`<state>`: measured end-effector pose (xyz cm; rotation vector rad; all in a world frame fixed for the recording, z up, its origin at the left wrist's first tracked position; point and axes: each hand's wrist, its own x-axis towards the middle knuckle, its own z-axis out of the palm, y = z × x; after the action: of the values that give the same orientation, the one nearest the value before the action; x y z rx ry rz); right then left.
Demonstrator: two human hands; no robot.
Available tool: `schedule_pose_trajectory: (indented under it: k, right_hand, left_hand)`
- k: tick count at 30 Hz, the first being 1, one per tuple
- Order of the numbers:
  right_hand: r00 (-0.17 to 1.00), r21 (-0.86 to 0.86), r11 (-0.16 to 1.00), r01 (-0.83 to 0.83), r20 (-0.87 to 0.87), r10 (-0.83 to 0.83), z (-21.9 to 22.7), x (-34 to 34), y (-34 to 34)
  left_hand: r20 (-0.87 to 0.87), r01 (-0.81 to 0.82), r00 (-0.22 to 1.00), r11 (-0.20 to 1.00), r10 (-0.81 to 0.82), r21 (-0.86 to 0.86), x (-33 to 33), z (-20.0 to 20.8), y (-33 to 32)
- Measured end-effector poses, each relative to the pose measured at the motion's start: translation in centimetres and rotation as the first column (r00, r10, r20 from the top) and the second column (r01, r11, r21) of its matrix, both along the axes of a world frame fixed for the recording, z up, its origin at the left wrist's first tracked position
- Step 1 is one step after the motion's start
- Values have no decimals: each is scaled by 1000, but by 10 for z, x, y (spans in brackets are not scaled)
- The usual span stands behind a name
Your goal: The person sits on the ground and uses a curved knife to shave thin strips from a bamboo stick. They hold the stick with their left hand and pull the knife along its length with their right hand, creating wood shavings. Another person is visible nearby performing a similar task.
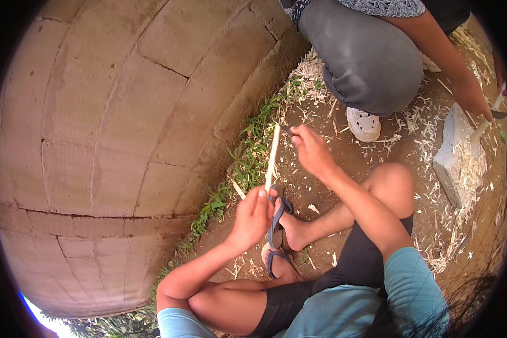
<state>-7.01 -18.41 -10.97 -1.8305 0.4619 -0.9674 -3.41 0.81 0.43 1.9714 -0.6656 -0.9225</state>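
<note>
My left hand (251,218) is closed around the lower end of a thin, pale peeled wooden stick (273,155), which points up and away from me. A second pale end (238,190) sticks out beside that hand; whether it belongs to the same piece I cannot tell. My right hand (312,150) is closed on a small knife (287,129), most of its handle hidden by the fingers. Its dark blade lies close to the stick's upper tip; whether they touch is too small to tell.
A block wall (124,124) rises on the left, with grass (250,158) along its foot. Another person in grey trousers (360,56) crouches at the far right, holding a blade (499,115) and a stick (481,130) over a stone block (453,152). Wood shavings (470,169) litter the dirt.
</note>
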Motion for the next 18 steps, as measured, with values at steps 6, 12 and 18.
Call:
schedule_pose_trajectory:
  k: [6, 12, 18]
  right_hand:
    - [993, 17, 997, -75, 92, 73, 28, -11, 20]
    - [919, 79, 919, -387, -41, 391, 22, -25, 62]
    - [943, 35, 943, -331, 17, 331, 19, -22, 62]
  left_hand:
    - [-233, -310, 925, 951, 300, -8, 22, 1, 10]
    - [-339, -370, 880, 927, 332, -54, 30, -2, 0]
    - [-314, -296, 912, 954, 265, -55, 25, -6, -9]
